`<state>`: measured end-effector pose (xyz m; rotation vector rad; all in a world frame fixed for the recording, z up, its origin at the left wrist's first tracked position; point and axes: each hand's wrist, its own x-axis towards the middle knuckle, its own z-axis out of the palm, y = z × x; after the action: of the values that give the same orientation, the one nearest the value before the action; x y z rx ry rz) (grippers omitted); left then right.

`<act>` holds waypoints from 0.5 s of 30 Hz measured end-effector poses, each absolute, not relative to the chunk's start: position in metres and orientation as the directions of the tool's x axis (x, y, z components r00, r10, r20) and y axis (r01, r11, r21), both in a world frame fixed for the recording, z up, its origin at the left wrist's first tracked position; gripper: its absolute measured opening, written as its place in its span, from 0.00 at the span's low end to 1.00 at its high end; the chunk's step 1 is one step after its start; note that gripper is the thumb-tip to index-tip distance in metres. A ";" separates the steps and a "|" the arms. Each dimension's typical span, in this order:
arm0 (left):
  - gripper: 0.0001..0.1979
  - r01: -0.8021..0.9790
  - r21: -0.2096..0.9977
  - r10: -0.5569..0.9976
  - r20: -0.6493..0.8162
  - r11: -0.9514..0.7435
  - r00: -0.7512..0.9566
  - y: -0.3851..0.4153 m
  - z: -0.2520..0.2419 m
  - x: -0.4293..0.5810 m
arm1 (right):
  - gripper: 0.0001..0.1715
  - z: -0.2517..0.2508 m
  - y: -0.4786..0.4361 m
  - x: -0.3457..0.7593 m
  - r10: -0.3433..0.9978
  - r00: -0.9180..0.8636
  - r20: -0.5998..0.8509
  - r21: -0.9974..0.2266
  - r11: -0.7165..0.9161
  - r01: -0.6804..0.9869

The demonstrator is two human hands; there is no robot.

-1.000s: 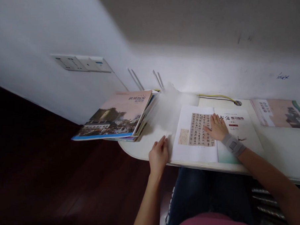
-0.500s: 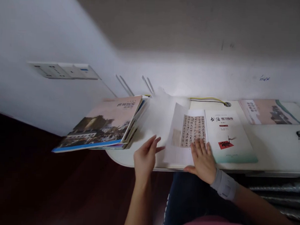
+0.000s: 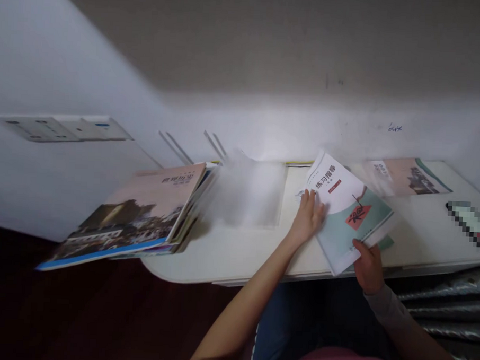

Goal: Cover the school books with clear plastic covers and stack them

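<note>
calligraphy workbook (image 3: 339, 205): white cover, pale teal-green sweep, red block w/ black glyph | history bk (image 3: 144, 197): dusty pink, dark scene, blue edge | desk (image 3: 236, 265): off-white | floor (image 3: 79, 305): dark red-brown | far bk (image 3: 407, 176): pink + teal, prob., blurry

Calligraphy bk (image 3: 347, 216): glossy paper cvr; desk (image 3: 204, 266): smooth, matt white.

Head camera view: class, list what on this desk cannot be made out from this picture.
Head view:
Calligraphy workbook: left hand and right hand cover parts of its edges.
Lower books: the top history book covers them.
Pale blurred shape beside that book: motion blur hides what it is.
Pixelated object at the right: pixelation masks what it is.
</note>
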<state>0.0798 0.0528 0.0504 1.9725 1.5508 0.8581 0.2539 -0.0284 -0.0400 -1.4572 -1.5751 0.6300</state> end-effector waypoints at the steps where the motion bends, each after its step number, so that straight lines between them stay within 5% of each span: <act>1: 0.36 0.753 0.605 0.966 0.134 -0.258 0.223 0.061 0.035 0.088 | 0.31 -0.041 -0.025 0.262 0.957 0.114 0.265 -0.850 0.177 0.495; 4: 0.40 0.881 0.313 0.933 0.059 -0.355 0.355 0.073 0.005 0.107 | 0.32 -0.032 -0.012 0.287 0.931 0.288 0.225 -0.947 0.139 0.290; 7: 0.41 0.918 0.154 0.930 0.019 -0.364 0.366 0.072 0.001 0.118 | 0.31 -0.019 0.000 0.318 0.949 0.307 0.075 -0.996 0.057 0.065; 12: 0.41 0.953 0.010 0.953 -0.017 -0.304 0.304 0.049 0.018 0.124 | 0.23 -0.013 0.027 0.363 0.959 0.192 0.207 -0.860 0.085 0.504; 15: 0.33 0.959 0.050 0.958 -0.053 -0.279 0.282 0.038 0.031 0.111 | 0.18 -0.013 0.056 0.373 0.974 0.063 0.217 -0.785 0.135 0.605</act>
<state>0.1113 0.0376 0.0307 2.4565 1.8405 -0.0183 0.3732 0.0563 -0.0126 -1.5587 -1.6317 0.5963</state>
